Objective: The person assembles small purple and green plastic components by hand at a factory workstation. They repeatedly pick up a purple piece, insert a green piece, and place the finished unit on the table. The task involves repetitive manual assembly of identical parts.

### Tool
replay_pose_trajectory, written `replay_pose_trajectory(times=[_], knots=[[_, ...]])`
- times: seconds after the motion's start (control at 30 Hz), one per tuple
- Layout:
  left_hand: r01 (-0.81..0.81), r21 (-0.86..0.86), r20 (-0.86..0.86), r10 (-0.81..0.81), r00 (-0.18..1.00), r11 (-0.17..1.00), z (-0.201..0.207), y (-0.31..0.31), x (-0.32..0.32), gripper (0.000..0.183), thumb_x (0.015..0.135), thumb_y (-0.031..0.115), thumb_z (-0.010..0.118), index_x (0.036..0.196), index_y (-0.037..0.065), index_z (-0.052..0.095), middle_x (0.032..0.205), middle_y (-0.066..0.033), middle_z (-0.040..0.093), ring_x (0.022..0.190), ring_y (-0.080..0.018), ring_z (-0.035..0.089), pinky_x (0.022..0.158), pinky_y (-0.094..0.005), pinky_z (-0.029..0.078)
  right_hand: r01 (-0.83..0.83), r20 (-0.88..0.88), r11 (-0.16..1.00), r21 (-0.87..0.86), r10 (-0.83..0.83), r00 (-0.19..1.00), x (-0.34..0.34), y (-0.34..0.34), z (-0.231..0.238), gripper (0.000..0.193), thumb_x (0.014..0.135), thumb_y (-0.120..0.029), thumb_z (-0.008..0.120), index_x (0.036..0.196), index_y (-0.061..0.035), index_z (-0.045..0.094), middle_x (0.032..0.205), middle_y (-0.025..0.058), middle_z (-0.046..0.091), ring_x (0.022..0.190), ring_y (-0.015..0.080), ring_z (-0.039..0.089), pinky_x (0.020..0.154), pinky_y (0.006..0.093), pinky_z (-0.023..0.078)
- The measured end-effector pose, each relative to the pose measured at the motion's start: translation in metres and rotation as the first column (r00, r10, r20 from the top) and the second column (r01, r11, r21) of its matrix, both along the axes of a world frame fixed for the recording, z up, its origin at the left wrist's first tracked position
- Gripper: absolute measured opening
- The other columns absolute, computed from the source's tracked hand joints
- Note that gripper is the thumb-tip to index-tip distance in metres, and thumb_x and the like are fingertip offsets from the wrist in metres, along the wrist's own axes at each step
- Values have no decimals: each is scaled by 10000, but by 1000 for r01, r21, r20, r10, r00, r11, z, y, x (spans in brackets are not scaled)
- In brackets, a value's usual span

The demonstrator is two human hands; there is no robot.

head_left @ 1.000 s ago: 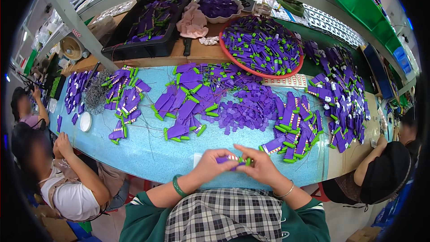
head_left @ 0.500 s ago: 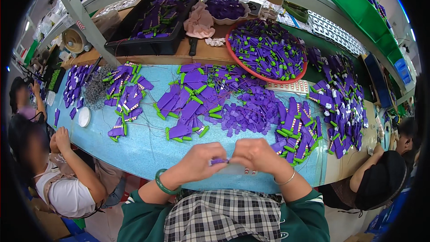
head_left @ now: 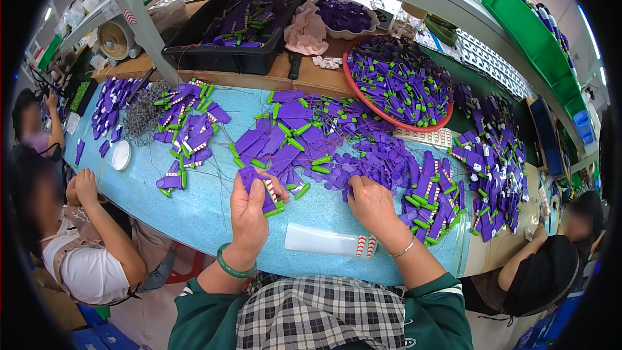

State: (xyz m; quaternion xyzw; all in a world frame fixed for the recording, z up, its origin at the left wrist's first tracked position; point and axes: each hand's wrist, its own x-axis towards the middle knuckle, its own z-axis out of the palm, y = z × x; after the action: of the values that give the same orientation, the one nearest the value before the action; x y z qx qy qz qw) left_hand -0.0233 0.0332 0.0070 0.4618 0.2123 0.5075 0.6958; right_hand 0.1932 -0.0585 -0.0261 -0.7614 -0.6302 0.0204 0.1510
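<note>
My left hand (head_left: 249, 212) is closed around a flat purple plastic part (head_left: 258, 185), which has a bright green end and a red-and-white striped strip along one side. My right hand (head_left: 374, 206) reaches to the near edge of a heap of small purple plastic pieces (head_left: 382, 162). Its fingertips are bent together against the heap, and what they pinch is hidden. Between my forearms lies a whitish backing sheet (head_left: 317, 238) with a few red-striped stickers at its right end. Larger purple parts with green ends (head_left: 282, 142) lie just beyond my left hand.
Striped purple parts (head_left: 431, 188) are piled right of my right hand. A red-rimmed basket (head_left: 414, 128) of purple-green parts and a black tray (head_left: 223, 61) stand behind. A small white dish (head_left: 121, 155) sits left. Co-workers sit on both sides; a shelf post (head_left: 139, 23) rises at back left.
My hands, close together over the sheet before, have parted. The left has moved left and now shows the striped purple part; the right has gone forward to the small pieces. The sheet is uncovered.
</note>
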Motion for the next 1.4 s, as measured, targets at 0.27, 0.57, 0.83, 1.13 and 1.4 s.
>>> replay_pose_trajectory(times=[0.27, 0.57, 0.83, 1.13, 1.4], knots=[[55, -7, -165, -55, 985, 998, -23, -14, 10, 179, 1008, 204, 417, 1085, 47, 454, 871, -89, 602, 770, -160, 604, 718, -304, 508, 88, -698, 996, 5, -59, 713, 15, -27, 0, 121, 790, 10, 647, 910, 15, 631, 793, 112, 648, 685, 197, 644, 598, 287, 531], [567, 62, -643, -401, 653, 822, -30, -50, 39, 109, 914, 127, 492, 958, 27, 494, 734, -131, 606, 662, -290, 608, 614, -386, 458, 55, -926, 982, 180, 151, 347, -19, -48, 36, 110, 797, 63, 658, 886, 8, 694, 866, 68, 623, 691, 96, 625, 564, 200, 528], [596, 216, -670, -327, 667, 773, -29, -53, 41, 105, 897, 106, 530, 940, 13, 507, 730, -110, 581, 621, -227, 582, 566, -349, 438, 184, -993, 977, 110, 99, 70, -25, -56, 21, 103, 793, 76, 659, 885, 30, 658, 895, 51, 562, 717, 105, 623, 550, 195, 519], [642, 336, -776, -184, 604, 689, -26, -56, 40, 136, 905, 154, 523, 881, 21, 533, 699, -148, 580, 643, -357, 582, 580, -420, 435, 212, -921, 953, 217, 128, 367, -32, -57, 9, 102, 779, -12, 701, 802, 7, 603, 799, 32, 540, 597, 69, 506, 543, 208, 453], [662, 66, -647, -473, 598, 747, -27, -64, 40, 210, 933, 209, 497, 924, 21, 591, 695, -104, 667, 633, -249, 662, 602, -334, 507, 155, -799, 965, 212, 80, 596, -37, -61, 17, 111, 787, -40, 686, 774, -4, 582, 698, 35, 519, 524, 84, 488, 465, 235, 370]])
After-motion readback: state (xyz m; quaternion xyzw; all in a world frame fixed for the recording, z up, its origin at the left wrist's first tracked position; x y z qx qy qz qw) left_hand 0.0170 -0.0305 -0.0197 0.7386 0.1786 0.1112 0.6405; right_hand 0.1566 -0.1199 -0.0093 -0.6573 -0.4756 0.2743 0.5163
